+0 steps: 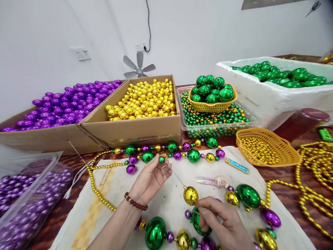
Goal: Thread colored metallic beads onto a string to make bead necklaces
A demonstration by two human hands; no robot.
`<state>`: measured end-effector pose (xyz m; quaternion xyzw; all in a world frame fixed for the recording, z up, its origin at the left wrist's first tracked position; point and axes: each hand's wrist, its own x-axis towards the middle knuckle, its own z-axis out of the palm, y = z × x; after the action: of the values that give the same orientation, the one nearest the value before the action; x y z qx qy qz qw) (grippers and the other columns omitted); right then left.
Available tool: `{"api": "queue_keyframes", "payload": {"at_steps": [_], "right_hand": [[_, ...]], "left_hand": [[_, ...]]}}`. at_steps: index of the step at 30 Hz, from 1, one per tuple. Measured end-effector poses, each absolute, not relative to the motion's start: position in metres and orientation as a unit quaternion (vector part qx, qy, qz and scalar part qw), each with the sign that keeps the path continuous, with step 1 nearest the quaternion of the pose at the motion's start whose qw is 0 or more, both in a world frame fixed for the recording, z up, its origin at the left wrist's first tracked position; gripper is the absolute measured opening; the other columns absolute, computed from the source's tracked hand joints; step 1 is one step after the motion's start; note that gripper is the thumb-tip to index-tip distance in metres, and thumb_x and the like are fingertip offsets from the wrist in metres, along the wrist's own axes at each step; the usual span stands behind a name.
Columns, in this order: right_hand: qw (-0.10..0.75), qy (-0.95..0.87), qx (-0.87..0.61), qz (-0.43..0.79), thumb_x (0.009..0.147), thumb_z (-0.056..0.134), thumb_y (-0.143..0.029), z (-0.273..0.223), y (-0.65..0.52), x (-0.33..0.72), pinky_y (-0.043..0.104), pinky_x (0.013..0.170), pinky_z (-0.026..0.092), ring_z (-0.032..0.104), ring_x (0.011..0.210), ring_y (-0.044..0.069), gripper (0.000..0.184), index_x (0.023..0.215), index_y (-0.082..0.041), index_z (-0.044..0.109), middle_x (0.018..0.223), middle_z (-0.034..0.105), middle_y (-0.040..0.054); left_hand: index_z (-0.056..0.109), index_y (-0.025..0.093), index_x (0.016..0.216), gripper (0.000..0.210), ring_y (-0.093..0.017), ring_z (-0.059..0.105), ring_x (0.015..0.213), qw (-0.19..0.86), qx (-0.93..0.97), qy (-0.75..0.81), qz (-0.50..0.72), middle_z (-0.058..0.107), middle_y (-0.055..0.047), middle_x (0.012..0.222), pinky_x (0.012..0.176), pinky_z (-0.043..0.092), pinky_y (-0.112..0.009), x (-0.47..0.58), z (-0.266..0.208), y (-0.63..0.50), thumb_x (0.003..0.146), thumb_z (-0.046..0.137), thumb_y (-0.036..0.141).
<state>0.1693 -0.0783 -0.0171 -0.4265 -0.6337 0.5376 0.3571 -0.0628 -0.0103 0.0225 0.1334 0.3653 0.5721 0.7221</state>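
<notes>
My left hand, with a brown bead bracelet on its wrist, is closed on a small green bead at its fingertips. A thin straight needle runs from near those fingers down to a large gold bead, which has a smaller gold bead at its top. At the gold bead's lower right edge, my right hand pinches the needle end; the exact grip is partly hidden. Below lies a strand of large beads, including a green bead, partly covered by my right hand. Pink-handled thread snips rest beyond it.
Cardboard boxes hold purple beads and gold beads. A yellow basket contains small gold beads. Finished-looking strands lie across the white cloth. A white foam box and a red-lidded jar stand at right.
</notes>
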Motion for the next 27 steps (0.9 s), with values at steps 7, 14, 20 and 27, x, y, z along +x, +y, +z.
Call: {"api": "queue_keyframes", "payload": {"at_steps": [7, 14, 20, 27], "right_hand": [[0.34, -0.636, -0.437, 0.537, 0.096, 0.045, -0.038, -0.016, -0.08, 0.164, 0.023, 0.052, 0.045, 0.059, 0.052, 0.014, 0.03, 0.085, -0.018, 0.064, 0.058, 0.062, 0.0007], [0.338, -0.645, -0.429, 0.535, 0.096, 0.045, -0.033, -0.016, -0.08, 0.163, 0.023, 0.052, 0.044, 0.059, 0.052, 0.014, 0.025, 0.085, -0.019, 0.063, 0.058, 0.061, -0.0002], [0.34, -0.646, -0.429, 0.531, 0.096, 0.045, -0.034, -0.015, -0.08, 0.162, 0.022, 0.053, 0.045, 0.06, 0.052, 0.014, 0.025, 0.083, -0.019, 0.059, 0.059, 0.062, 0.0], [0.345, -0.628, -0.455, 0.529, 0.096, 0.046, -0.039, -0.014, -0.078, 0.156, 0.022, 0.054, 0.049, 0.064, 0.054, 0.014, 0.026, 0.087, -0.02, 0.061, 0.064, 0.067, 0.0007]], "left_hand": [[0.061, 0.014, 0.085, 0.012, -0.014, 0.069, 0.072, 0.707, 0.06, 0.401, 0.579, 0.07, -0.004, 0.079, 0.069, 0.057, -0.028, -0.06, 0.021, -0.01, 0.086, 0.066, 0.025], [0.059, 0.015, 0.083, 0.015, -0.015, 0.069, 0.07, 0.694, 0.057, 0.421, 0.582, 0.071, -0.005, 0.079, 0.068, 0.058, -0.028, -0.054, 0.026, -0.014, 0.084, 0.069, 0.027], [0.06, 0.015, 0.087, 0.016, -0.015, 0.069, 0.073, 0.682, 0.087, 0.424, 0.59, 0.071, -0.006, 0.083, 0.07, 0.057, -0.028, -0.053, 0.024, -0.016, 0.084, 0.069, 0.028], [0.065, 0.018, 0.103, 0.022, -0.02, 0.069, 0.088, 0.645, 0.227, 0.447, 0.576, 0.072, -0.008, 0.096, 0.085, 0.052, -0.034, -0.041, 0.029, -0.037, 0.085, 0.067, 0.031]]}}
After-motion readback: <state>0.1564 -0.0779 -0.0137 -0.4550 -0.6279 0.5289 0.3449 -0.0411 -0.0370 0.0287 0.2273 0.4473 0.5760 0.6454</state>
